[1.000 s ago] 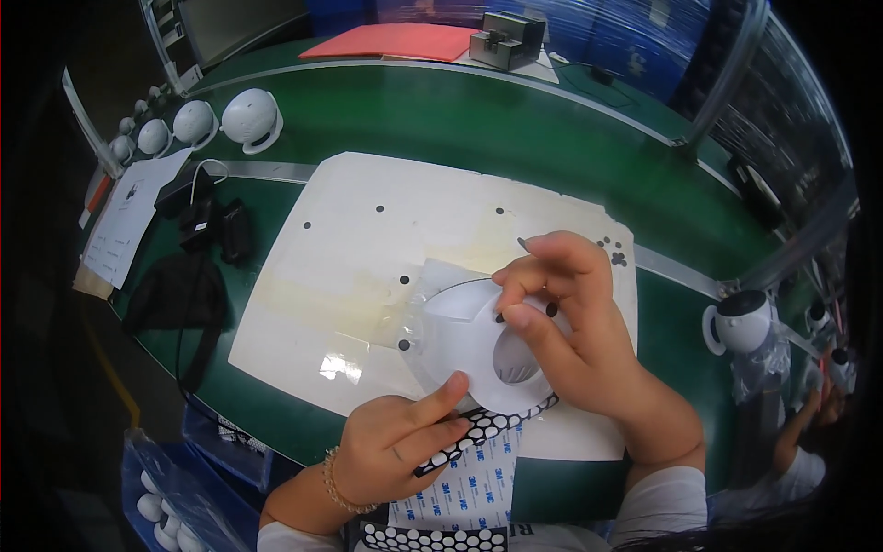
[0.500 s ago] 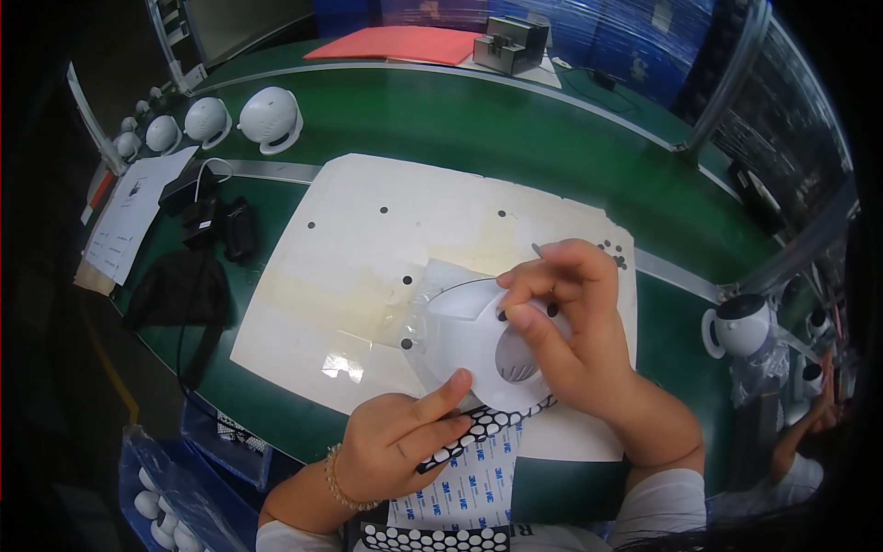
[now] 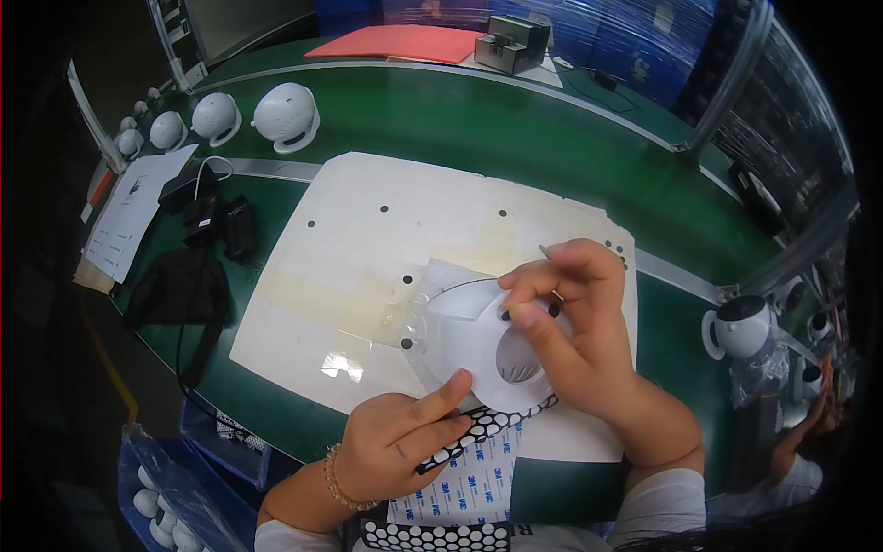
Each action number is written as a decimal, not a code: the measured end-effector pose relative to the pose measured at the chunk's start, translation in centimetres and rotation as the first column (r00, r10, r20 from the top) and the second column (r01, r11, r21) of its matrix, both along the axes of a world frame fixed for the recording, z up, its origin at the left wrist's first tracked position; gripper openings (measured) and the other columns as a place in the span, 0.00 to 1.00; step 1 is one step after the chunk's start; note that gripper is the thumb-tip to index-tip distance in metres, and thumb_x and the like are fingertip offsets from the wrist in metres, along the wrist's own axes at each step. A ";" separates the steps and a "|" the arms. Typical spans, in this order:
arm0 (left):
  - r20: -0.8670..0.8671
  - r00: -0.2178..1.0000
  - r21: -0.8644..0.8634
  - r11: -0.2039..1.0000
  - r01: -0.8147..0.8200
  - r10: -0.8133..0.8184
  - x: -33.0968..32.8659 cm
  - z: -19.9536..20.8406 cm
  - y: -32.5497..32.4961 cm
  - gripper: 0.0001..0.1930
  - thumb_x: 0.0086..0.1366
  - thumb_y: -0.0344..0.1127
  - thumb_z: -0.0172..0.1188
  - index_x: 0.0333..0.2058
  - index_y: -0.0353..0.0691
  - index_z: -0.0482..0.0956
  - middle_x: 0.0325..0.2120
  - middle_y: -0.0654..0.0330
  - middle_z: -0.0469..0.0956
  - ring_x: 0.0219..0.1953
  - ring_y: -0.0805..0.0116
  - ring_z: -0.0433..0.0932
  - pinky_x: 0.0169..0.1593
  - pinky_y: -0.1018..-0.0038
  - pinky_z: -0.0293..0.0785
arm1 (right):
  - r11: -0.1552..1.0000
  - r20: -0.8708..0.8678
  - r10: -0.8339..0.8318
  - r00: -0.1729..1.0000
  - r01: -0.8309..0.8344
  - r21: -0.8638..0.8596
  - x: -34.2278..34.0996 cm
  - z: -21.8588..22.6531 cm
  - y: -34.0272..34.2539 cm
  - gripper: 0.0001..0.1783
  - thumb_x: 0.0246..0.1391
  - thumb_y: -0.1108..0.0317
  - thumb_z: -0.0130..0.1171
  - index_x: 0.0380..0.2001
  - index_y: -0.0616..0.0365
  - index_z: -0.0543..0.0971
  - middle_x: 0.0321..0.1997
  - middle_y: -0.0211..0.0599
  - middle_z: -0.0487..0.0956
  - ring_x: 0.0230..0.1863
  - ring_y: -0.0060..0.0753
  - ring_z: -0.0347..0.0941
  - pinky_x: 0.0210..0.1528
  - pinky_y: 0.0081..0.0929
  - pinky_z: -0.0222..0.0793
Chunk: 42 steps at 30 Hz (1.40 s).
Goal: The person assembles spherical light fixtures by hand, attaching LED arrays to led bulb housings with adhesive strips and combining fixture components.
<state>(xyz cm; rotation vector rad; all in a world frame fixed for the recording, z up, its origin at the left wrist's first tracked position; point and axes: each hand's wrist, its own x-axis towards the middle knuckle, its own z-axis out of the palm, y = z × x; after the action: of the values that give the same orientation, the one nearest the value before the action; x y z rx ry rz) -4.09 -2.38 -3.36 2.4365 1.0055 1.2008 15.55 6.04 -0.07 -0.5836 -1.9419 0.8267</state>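
A white rounded plastic housing (image 3: 451,340) with a grey slotted oval lies on the board before me, over clear wrap. My left hand (image 3: 395,446) rests its index fingertip on the housing's near edge, its other fingers closed on a black strip with rows of white round spots (image 3: 487,425). From the right, my right hand (image 3: 584,336) pinches at the housing with thumb and index finger, a small round black pad (image 3: 505,314) between the tips. Another black pad (image 3: 554,310) shows under its fingers. A thin dark disc (image 3: 544,251) sits at a raised finger.
The pale board (image 3: 303,276) carries several black dots. Printed backing paper (image 3: 474,488) hangs at its near edge. White round devices (image 3: 286,117) stand on the green belt (image 3: 395,110). Left are black adapters (image 3: 202,221); right, a white device (image 3: 740,327) and a co-worker's hand (image 3: 814,414).
The white devices on the belt have shifted slightly right. My right hand has barely moved, its thumb and index finger still at the same spot; my left hand stays put.
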 end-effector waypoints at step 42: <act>0.132 0.991 -0.054 0.998 0.007 0.000 0.4 -0.5 0.0 0.11 0.38 0.20 0.61 0.25 0.34 0.74 0.51 0.47 0.67 0.23 0.66 0.76 0.27 0.77 0.72 | 0.970 0.421 -0.218 0.880 0.147 0.195 0.7 -0.1 -4.5 0.01 0.49 0.72 0.55 0.27 0.53 0.74 0.63 0.52 0.55 0.65 0.59 0.42 0.61 0.46 0.36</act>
<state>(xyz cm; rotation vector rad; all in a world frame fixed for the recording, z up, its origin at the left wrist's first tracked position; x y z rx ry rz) -3.66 -2.41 -3.86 2.2835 0.9820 1.2963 16.30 1.50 -0.20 -0.9040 -2.2898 0.4363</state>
